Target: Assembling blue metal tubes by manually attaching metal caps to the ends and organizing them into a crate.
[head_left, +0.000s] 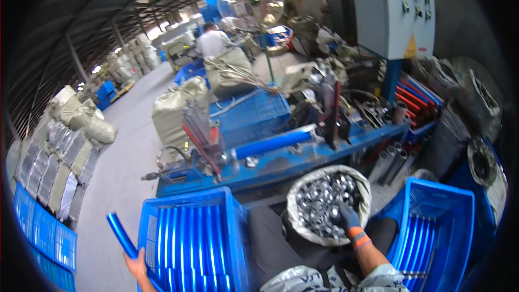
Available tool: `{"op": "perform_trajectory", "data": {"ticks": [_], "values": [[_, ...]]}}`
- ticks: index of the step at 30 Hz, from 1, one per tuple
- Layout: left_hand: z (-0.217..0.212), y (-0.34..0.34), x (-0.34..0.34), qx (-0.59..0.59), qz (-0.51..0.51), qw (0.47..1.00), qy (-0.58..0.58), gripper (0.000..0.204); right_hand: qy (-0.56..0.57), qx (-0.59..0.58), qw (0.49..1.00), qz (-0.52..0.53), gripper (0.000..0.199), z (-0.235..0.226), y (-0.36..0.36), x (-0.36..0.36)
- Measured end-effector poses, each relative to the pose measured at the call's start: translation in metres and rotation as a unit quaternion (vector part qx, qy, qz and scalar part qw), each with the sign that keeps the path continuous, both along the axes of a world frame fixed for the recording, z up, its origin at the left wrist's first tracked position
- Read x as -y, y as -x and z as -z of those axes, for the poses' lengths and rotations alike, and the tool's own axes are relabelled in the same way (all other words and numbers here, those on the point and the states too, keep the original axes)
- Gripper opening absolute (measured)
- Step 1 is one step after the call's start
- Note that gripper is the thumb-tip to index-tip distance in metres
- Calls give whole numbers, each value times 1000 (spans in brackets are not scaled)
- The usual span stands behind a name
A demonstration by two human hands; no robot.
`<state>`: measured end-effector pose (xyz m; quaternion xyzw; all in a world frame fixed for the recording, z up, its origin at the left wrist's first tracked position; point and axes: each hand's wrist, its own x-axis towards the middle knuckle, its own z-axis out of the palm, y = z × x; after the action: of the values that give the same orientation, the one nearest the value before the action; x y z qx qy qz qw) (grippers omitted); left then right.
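Observation:
My bare left hand [137, 264] is closed around a shiny blue tube [121, 233], which slants up beside the left crate's outer side. My right hand [346, 217], in a dark grey-blue glove with an orange cuff, reaches into an open white woven sack [292, 209] between my knees. Loose, shiny metal ring-like parts [316, 205] fill that sack. The gloved fingers are down among them, and whether they grip a part does not show. Rows of similar blue tubes [192, 243] lie in the blue crate [231, 213] at my left.
Ahead, a blue machine bench [270, 163] carries another blue tube [273, 143] between two fixtures. A second blue crate [440, 189] with tubes stands at my right. A control box [397, 16] rises at the upper right. Farther off, a person [212, 41] sits near stuffed sacks [230, 70].

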<state>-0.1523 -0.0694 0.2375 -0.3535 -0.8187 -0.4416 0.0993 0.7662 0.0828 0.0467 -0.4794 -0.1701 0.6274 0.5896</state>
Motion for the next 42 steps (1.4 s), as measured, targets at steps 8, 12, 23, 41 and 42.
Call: {"op": "perform_trajectory", "data": {"ticks": [8, 12, 23, 41, 42], "values": [[-87, -460, -181, -135, 472, 845, 214, 69, -224, -273, 927, -129, 92, -114, 37, 4], [-88, -538, -188, -198, 604, 746, 199, 65, -233, -186, 947, -120, 108, -124, 20, 11], [-85, -555, -188, -250, 631, 699, 225, 71, -248, 43, 960, -123, 87, -125, 15, 15], [-45, -540, -209, 38, 610, 777, 147, 81, -94, 331, 924, -166, 55, 12, -57, -61], [-46, -548, -214, 171, 604, 771, 107, 80, -29, 557, 797, -232, 61, 60, -78, -51]]}}
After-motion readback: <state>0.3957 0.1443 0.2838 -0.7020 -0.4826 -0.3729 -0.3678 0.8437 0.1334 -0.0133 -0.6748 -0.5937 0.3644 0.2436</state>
